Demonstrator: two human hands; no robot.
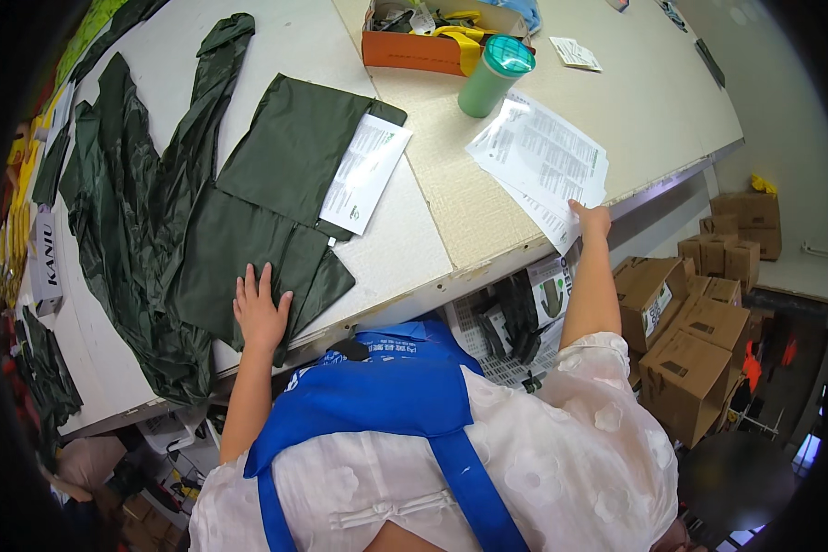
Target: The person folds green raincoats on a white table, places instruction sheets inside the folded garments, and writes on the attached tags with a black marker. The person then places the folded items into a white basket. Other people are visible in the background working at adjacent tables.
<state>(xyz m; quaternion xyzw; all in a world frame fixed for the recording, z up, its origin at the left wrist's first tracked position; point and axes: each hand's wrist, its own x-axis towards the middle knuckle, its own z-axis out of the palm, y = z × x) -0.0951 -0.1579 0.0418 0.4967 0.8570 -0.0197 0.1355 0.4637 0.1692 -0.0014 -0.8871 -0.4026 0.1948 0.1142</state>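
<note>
A dark green waterproof-looking garment (133,267) lies spread across the left of the table, its right part folded into flat panels. My left hand (261,311) rests flat on the lower folded part, fingers spread and holding nothing. A printed white sheet (368,175) lies partly tucked under the upper folded panel (290,147). To the right, my right hand (593,221) pinches the near right edge of a loose stack of printed sheets (543,147). How many sheets are between the fingers cannot be made out.
A green lidded tumbler (486,87) stands just beyond the papers. Behind it sits an orange box (409,53) with yellow and dark pieces. A small stack of cards (576,53) lies farther right. Cardboard boxes (695,359) are piled beyond the table's right edge; a grey crate (488,331) sits below.
</note>
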